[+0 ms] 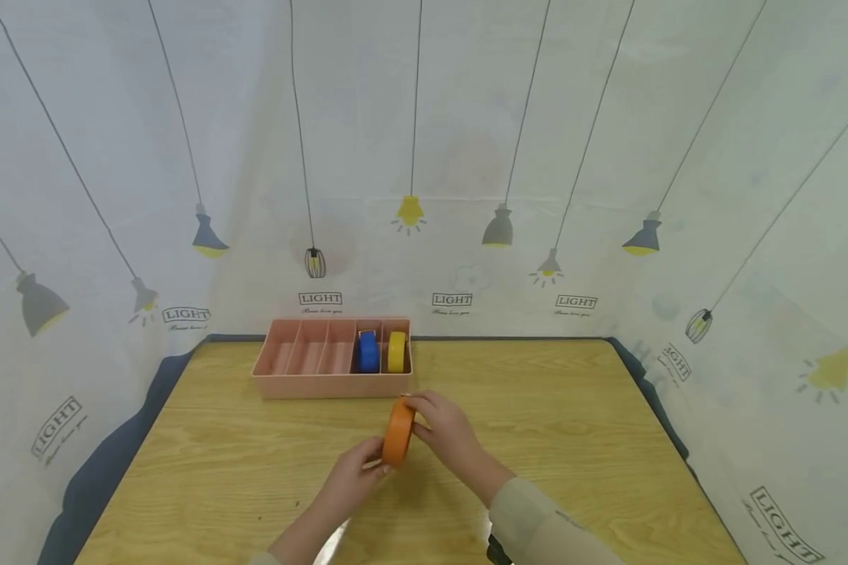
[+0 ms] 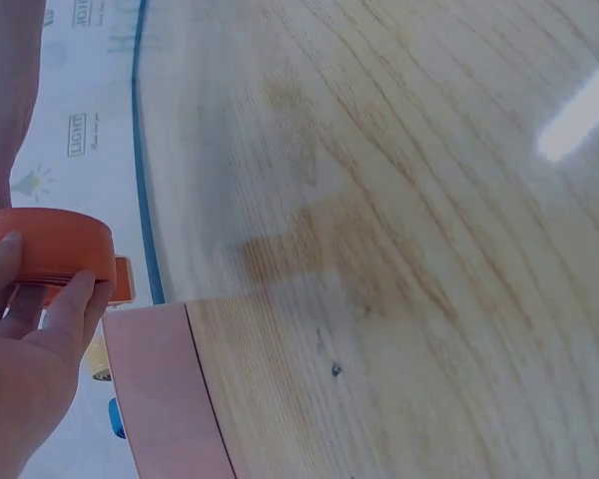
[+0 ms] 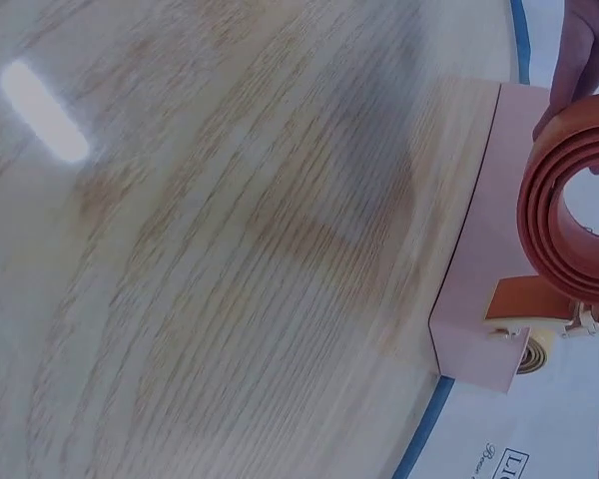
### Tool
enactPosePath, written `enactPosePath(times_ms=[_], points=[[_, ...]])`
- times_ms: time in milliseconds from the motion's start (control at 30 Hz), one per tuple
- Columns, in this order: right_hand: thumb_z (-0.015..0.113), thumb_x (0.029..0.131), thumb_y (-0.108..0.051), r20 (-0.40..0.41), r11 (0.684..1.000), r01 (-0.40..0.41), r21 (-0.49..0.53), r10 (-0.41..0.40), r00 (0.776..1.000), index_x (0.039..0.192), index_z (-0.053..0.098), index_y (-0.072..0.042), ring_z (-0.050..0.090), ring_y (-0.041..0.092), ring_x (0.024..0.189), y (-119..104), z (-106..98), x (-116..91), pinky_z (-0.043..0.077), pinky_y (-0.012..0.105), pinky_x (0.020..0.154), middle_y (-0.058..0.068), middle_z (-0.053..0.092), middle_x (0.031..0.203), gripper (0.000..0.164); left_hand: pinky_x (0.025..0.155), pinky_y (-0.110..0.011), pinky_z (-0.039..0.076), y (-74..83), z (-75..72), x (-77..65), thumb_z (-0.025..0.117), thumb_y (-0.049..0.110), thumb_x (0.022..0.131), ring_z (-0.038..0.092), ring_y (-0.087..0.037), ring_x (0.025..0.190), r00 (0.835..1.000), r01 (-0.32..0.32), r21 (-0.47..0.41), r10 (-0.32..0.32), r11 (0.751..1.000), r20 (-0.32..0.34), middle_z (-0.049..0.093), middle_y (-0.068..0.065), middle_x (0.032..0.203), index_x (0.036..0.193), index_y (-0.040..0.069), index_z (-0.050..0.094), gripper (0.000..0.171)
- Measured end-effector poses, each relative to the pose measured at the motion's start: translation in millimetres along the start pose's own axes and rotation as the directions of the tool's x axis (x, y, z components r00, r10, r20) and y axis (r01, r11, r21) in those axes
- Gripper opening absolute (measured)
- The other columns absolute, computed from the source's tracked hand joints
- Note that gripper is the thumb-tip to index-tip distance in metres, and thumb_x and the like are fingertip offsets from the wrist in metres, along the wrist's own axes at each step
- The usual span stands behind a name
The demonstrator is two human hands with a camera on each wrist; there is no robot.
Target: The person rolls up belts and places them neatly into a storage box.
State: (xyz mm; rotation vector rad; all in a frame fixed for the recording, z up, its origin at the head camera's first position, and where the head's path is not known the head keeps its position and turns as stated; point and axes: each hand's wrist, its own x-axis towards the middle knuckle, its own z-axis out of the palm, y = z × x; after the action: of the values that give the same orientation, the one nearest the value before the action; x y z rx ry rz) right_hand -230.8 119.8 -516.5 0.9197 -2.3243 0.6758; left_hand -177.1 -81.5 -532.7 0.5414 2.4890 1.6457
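Note:
An orange rolled-up belt is held above the table between both hands; its coils and metal buckle show in the right wrist view. My left hand pinches the lower left side of the roll. At its upper right, my right hand grips the edge with thumb and fingers. Behind the hands stands a pink divided box. A blue rolled belt and a yellow rolled belt occupy its two rightmost compartments.
The wooden table spreads around the box and hands. A pale curtain printed with lamps surrounds it on the back and both sides. Dark blue edging runs along the table's rear.

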Motion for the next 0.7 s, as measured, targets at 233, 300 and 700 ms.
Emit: enactPosePath(times_ms=[233, 300, 700], points=[[0.077, 0.08, 0.002, -0.02, 0.999, 0.036, 0.018, -0.036, 0.999, 0.117, 0.066, -0.005, 0.065, 0.022, 0.102, -2, 8, 4, 0.054, 0.032, 0.086, 0.008, 0.065, 0.113, 0.039, 0.092, -0.044, 0.051, -0.1, 2.9, 0.4, 0.065, 0.001, 0.091, 0.059, -0.038, 0.112, 1.0, -0.016, -0.003, 0.016, 1.0, -0.022, 0.065, -0.011, 0.115, 0.113, 0.006, 0.063, 0.023], [0.076, 0.081, 0.004, -0.027, 0.999, 0.033, 0.031, -0.032, 0.999, 0.119, 0.065, -0.005, 0.064, 0.023, 0.104, -1, 10, 4, 0.053, 0.032, 0.087, 0.008, 0.065, 0.115, 0.041, 0.092, -0.046, 0.051, 1.3, 2.6, 1.7, 0.065, 0.001, 0.091, 0.059, -0.038, 0.112, 0.999, -0.014, -0.004, 0.014, 1.0, -0.033, 0.065, -0.012, 0.115, 0.113, 0.005, 0.063, 0.023], [0.071, 0.081, 0.002, 0.037, 1.0, -0.003, -0.029, 0.004, 0.999, 0.135, 0.055, -0.002, 0.057, 0.028, 0.117, -1, 16, 10, 0.048, 0.039, 0.096, 0.013, 0.055, 0.135, 0.056, 0.088, -0.037, 0.053, -6.1, -13.9, 10.7, 0.062, -0.005, 0.091, 0.06, -0.041, 0.11, 0.972, 0.016, -0.028, -0.022, 0.999, -0.235, 0.057, -0.023, 0.124, 0.122, -0.003, 0.059, 0.032]])
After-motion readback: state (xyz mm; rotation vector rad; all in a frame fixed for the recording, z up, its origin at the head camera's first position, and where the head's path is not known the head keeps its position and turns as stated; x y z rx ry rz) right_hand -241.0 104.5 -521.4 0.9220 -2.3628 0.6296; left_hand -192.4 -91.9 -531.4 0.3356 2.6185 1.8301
